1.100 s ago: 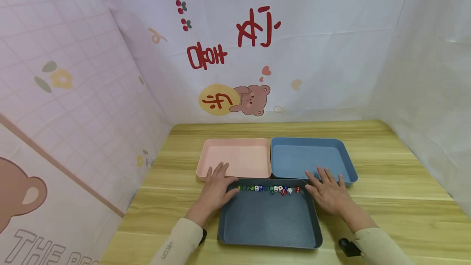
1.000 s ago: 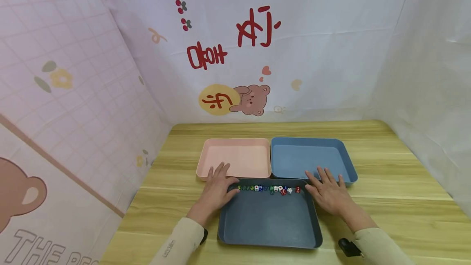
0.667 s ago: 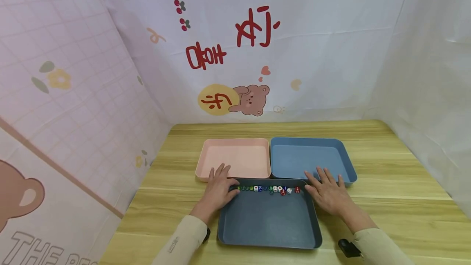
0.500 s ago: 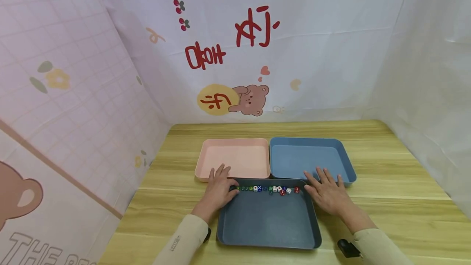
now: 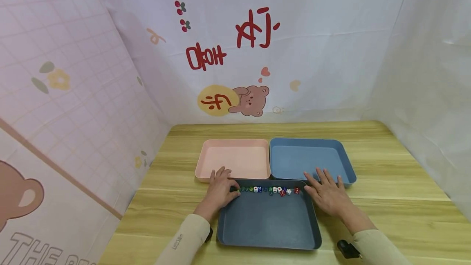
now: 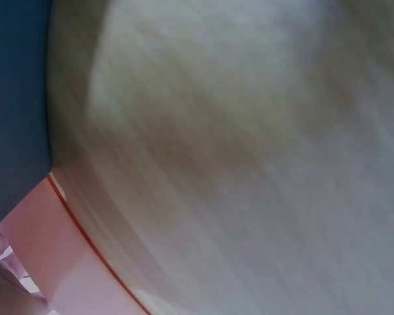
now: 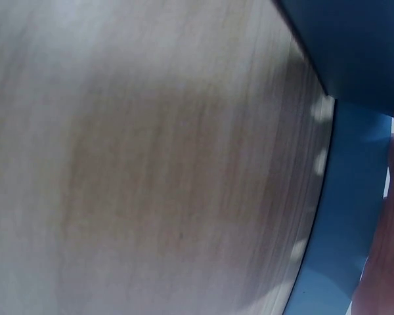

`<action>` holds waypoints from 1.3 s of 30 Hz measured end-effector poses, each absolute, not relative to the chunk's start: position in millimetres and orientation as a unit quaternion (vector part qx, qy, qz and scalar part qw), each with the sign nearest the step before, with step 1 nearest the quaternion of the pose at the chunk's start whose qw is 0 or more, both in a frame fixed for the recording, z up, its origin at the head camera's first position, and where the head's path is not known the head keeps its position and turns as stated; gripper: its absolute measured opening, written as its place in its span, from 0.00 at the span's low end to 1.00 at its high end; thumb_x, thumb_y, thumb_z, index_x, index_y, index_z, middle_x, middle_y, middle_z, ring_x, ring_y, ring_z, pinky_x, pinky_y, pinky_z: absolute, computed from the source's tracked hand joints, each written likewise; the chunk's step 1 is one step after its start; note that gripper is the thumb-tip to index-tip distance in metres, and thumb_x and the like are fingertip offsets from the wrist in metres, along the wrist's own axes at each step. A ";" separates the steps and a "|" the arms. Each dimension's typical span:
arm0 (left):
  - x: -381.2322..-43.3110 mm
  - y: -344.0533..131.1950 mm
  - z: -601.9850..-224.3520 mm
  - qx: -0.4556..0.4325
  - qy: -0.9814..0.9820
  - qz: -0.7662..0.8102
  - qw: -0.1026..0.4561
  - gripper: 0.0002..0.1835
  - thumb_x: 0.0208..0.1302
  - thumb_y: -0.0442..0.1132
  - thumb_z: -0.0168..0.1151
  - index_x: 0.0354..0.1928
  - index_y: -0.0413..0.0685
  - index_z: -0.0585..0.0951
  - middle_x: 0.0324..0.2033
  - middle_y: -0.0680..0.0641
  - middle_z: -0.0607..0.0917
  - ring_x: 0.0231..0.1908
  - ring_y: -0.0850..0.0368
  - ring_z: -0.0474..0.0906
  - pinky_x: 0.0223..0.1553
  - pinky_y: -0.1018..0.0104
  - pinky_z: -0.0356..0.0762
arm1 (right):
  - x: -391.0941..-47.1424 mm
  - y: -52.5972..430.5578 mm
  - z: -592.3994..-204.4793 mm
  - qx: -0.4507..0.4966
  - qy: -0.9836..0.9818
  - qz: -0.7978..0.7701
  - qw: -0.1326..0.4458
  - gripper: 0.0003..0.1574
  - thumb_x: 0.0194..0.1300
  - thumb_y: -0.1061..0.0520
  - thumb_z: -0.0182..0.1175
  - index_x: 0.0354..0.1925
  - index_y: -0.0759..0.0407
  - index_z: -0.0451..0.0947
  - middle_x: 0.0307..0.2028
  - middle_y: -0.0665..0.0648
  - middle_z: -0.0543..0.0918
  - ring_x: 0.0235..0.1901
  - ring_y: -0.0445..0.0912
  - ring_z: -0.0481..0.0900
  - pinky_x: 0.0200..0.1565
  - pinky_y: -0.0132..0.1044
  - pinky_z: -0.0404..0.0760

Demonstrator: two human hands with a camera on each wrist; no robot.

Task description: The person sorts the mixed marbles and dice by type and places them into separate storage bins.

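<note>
Left hand (image 5: 218, 193) is at the dark tray's (image 5: 270, 224) far left corner, thumb and forefinger angled in at the left end of the row of dice (image 5: 274, 190), the other fingers over the near rim of the pink tray (image 5: 237, 156); whether those two tips pinch a die or merely frame it, I cannot tell, since the pieces are tiny from up here and the left wrist view gives me mostly worktop (image 5: 397, 199) and outer walls. Right hand (image 5: 329, 194) is spread, with nothing in it that I can see; its thumb is by the dark tray's right rim, near the rightmost red die (image 5: 297, 190), its fingers over the blue tray's (image 5: 310, 158) near edge. The dice sit inside the dark tray, strung along its far wall, close together in places; judging the step to be taking one from the left end, I would slip the forefinger in on the wall side first, as room looks tight there, then close the thumb squarely, tips only; neighbours could easily be nudged, so I would lift straight up before moving sideways; a light right thumb on the rim might help if the tray slides.
</note>
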State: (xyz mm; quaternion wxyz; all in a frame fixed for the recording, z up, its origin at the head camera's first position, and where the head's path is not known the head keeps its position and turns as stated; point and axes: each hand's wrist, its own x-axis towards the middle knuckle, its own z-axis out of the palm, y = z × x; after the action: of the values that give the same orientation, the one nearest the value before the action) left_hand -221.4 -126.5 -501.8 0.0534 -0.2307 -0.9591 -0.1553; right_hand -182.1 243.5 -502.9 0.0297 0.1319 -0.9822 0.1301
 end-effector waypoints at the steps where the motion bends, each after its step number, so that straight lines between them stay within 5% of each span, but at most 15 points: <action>1: -221.3 -126.2 -501.9 -0.231 -0.959 -0.156 0.055 0.06 0.58 0.47 0.73 0.33 0.55 0.89 0.61 0.37 0.74 0.69 0.35 0.59 0.65 0.29 0.49 | -181.8 243.5 -502.6 0.131 -0.982 0.130 0.027 0.36 0.77 0.37 0.45 0.72 0.54 0.66 0.72 0.73 0.58 0.71 0.71 0.51 0.62 0.76 0.45; 23: -225.0 -127.0 -492.8 -0.201 -0.938 -0.272 0.070 0.04 0.55 0.41 0.75 0.32 0.52 0.88 0.58 0.34 0.76 0.64 0.34 0.64 0.63 0.26 0.45 | -181.9 244.6 -505.0 0.130 -0.983 0.129 0.027 0.35 0.77 0.37 0.45 0.72 0.53 0.67 0.71 0.73 0.59 0.70 0.71 0.52 0.61 0.76 0.45; 39: -243.8 -128.9 -474.5 -0.160 -0.927 -0.333 0.072 0.04 0.58 0.41 0.71 0.34 0.51 0.88 0.59 0.35 0.75 0.64 0.34 0.63 0.67 0.35 0.46 | -181.7 243.0 -500.8 0.126 -0.983 0.130 0.018 0.35 0.77 0.37 0.45 0.72 0.53 0.66 0.72 0.73 0.58 0.71 0.71 0.51 0.62 0.76 0.44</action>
State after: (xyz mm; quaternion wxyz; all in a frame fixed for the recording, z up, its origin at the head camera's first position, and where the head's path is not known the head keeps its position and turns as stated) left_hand -243.8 -128.9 -474.5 0.0718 -0.1597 -0.9266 -0.3327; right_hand -181.7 243.0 -500.8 0.0183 0.1255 -0.9834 0.1297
